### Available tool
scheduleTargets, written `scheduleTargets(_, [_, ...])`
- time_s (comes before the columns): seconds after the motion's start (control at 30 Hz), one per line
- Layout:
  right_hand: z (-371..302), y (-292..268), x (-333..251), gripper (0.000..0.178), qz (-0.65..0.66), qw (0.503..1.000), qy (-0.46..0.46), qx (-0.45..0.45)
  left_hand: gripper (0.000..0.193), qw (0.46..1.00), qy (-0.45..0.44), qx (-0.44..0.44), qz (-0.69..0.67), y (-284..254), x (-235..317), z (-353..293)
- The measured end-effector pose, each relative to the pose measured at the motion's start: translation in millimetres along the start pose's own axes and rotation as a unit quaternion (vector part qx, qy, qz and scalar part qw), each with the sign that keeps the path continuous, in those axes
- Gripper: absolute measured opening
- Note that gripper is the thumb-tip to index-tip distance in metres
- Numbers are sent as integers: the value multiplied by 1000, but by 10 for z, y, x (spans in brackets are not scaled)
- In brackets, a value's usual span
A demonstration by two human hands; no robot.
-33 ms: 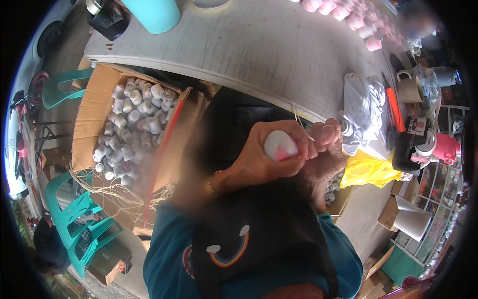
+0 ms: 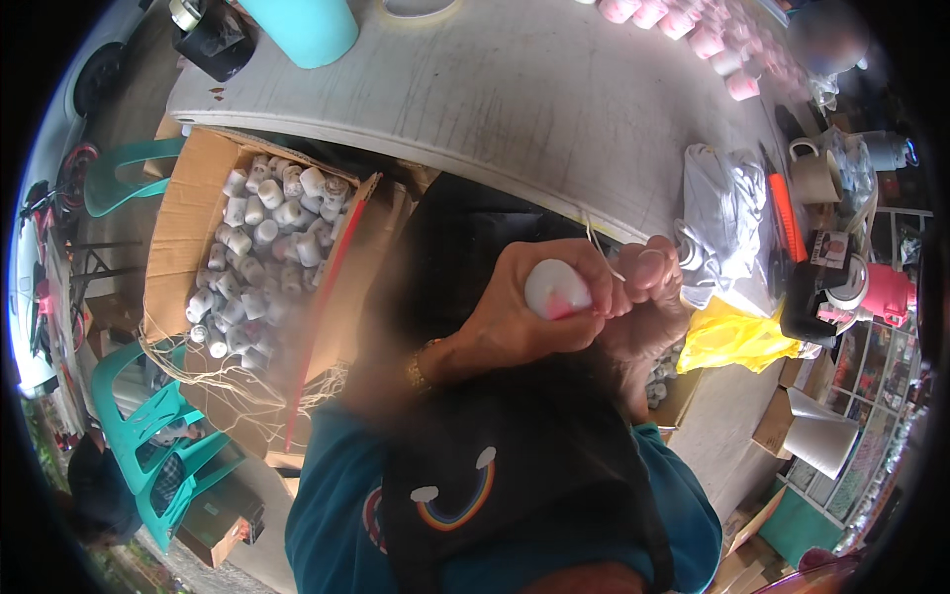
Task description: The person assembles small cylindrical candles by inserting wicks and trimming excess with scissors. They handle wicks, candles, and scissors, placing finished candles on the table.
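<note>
My left hand (image 2: 554, 307) is closed around a small white rounded piece (image 2: 554, 287) with a pink patch on its end; most of it is hidden in the fist. A thin pale string (image 2: 594, 238) comes up from between the hands. My right hand (image 2: 648, 297) is closed beside the left fingertips, thumb and fingers bent together at the string. Both hands are over my lap, just in front of the table edge. To their left, an open cardboard box (image 2: 183, 198) holds many small white cylindrical pieces (image 2: 265, 231).
The pale table (image 2: 475, 109) bears pink-and-white cups (image 2: 706, 43), a turquoise container (image 2: 307, 30) and a black one (image 2: 220, 45). White plastic bags (image 2: 727, 218) and a yellow bag (image 2: 737, 335) lie at right. Loose strings (image 2: 247, 388) hang off the box. Green chairs (image 2: 163, 445) stand left.
</note>
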State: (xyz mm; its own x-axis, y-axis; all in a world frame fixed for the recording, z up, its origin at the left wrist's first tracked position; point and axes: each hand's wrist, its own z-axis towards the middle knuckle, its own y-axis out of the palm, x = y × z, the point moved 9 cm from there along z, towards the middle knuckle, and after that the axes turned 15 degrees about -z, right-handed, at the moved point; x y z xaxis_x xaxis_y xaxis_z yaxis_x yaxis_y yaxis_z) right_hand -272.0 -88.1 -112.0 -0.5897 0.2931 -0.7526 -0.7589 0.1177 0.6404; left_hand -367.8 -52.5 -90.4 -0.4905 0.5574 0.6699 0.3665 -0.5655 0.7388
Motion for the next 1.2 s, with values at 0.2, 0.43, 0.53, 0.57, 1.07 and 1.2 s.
scheduleTargets(0.2, [15, 14, -19, 30, -43, 999, 14, -21, 11, 1000, -18, -11, 13, -11, -30, 12])
scheduleTargets(0.43, [63, 10, -13, 37, -102, 994, 29, -20, 10, 1000, -8, -28, 10, -64, -36, 41])
scheduleTargets(0.53, [54, 5, -12, 39, -132, 991, 35, -13, 10, 999, -14, -30, 11, -76, -41, 37])
scheduleTargets(0.57, [51, 0, -12, 39, -139, 990, 37, -9, 10, 999, -20, -30, 16, -80, -45, 36])
scheduleTargets(1.07, [15, 0, 0, 37, -155, 985, 71, -3, 12, 998, -55, -26, -16, -134, -80, 28])
scheduleTargets(1.2, [-14, -15, -97, 34, -46, 999, 21, 10, 34, 994, -72, -41, -74, -25, -18, -39])
